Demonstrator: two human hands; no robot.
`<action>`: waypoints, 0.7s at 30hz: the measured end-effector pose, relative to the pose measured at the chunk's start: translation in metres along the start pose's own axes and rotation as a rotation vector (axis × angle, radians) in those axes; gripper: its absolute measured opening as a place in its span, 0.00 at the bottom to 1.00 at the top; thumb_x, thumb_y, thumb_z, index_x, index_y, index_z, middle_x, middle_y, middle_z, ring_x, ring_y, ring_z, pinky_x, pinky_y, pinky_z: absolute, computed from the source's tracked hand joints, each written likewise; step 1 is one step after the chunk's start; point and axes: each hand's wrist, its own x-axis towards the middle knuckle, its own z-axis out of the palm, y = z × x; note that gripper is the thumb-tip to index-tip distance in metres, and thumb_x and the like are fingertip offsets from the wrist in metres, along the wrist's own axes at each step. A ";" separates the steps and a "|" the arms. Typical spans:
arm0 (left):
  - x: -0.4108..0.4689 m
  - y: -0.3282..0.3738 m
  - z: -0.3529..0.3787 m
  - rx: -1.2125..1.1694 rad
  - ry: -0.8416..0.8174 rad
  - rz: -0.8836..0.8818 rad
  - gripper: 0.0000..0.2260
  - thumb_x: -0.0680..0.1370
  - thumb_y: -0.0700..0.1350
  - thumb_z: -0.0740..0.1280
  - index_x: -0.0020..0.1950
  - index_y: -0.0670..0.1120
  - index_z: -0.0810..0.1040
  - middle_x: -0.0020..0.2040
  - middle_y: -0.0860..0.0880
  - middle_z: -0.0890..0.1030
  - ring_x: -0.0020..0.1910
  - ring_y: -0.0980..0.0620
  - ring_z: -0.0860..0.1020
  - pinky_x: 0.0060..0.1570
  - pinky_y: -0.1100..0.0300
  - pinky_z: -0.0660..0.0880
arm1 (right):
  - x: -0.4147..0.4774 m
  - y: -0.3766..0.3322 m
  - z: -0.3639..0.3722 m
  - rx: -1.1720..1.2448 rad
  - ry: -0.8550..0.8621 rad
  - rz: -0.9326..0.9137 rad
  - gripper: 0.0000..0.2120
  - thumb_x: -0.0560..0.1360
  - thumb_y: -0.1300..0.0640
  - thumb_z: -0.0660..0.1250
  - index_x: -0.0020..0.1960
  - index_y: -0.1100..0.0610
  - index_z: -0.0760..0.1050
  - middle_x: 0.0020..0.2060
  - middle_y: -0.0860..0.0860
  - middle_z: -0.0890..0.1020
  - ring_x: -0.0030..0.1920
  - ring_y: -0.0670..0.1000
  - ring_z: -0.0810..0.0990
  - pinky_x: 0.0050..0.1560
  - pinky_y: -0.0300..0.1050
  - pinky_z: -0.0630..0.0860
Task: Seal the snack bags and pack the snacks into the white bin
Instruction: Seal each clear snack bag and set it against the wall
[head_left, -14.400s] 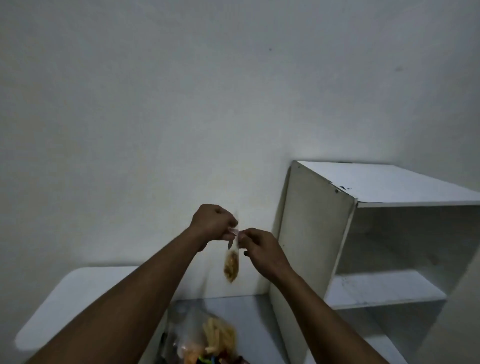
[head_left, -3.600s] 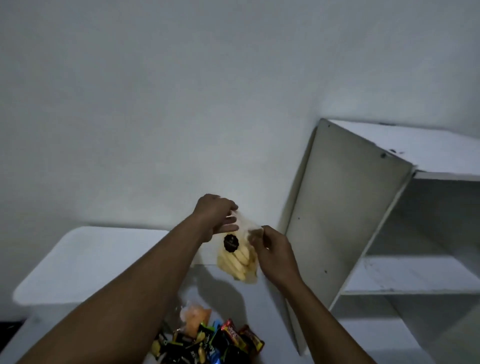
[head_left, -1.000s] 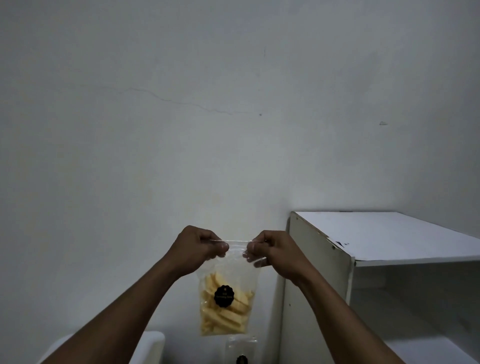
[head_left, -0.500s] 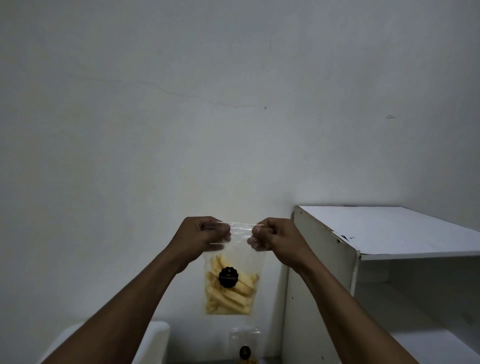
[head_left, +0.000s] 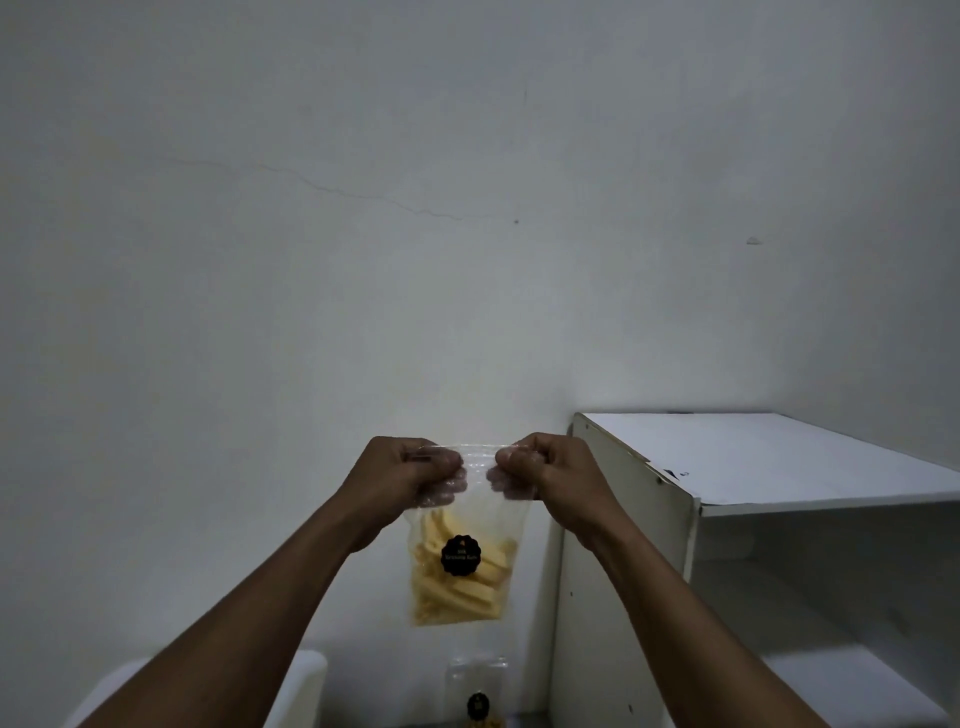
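A clear snack bag (head_left: 462, 571) of yellow sticks with a round black label hangs in the air in front of the wall. My left hand (head_left: 400, 480) pinches its top strip at the left corner. At the right corner my right hand (head_left: 545, 473) pinches the same strip. Both hands are held level, a short gap apart. A second clear bag with a black label (head_left: 477, 693) stands below against the wall. The rounded corner of the white bin (head_left: 298, 686) shows at the bottom left, mostly hidden by my left forearm.
A white shelf unit (head_left: 727, 467) stands to the right, its side panel close to my right forearm, with open shelves below its top board. A plain white wall with a thin crack fills the background.
The bag and both hands have stayed raised, shifting slightly higher in view since a second ago. Earlier I held the bag lower above a pile of snack packets.
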 end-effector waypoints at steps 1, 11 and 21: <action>0.001 0.000 0.000 0.016 0.026 0.016 0.07 0.77 0.37 0.71 0.49 0.33 0.82 0.45 0.37 0.86 0.44 0.45 0.85 0.45 0.56 0.83 | -0.001 0.000 0.001 0.028 0.006 0.005 0.04 0.77 0.64 0.70 0.44 0.65 0.80 0.41 0.64 0.86 0.40 0.57 0.86 0.44 0.48 0.83; 0.004 0.000 -0.013 -0.058 0.059 0.020 0.07 0.78 0.40 0.69 0.51 0.36 0.83 0.47 0.38 0.86 0.47 0.43 0.86 0.49 0.51 0.83 | 0.000 -0.002 0.001 0.022 0.010 -0.009 0.05 0.78 0.67 0.67 0.43 0.66 0.78 0.42 0.63 0.86 0.40 0.56 0.86 0.42 0.45 0.82; 0.003 0.003 -0.010 -0.029 0.086 0.054 0.07 0.78 0.38 0.69 0.50 0.36 0.84 0.45 0.38 0.86 0.44 0.45 0.86 0.45 0.54 0.84 | 0.007 -0.007 0.016 -0.060 -0.056 0.008 0.06 0.75 0.64 0.70 0.46 0.69 0.80 0.40 0.61 0.86 0.38 0.53 0.85 0.42 0.47 0.81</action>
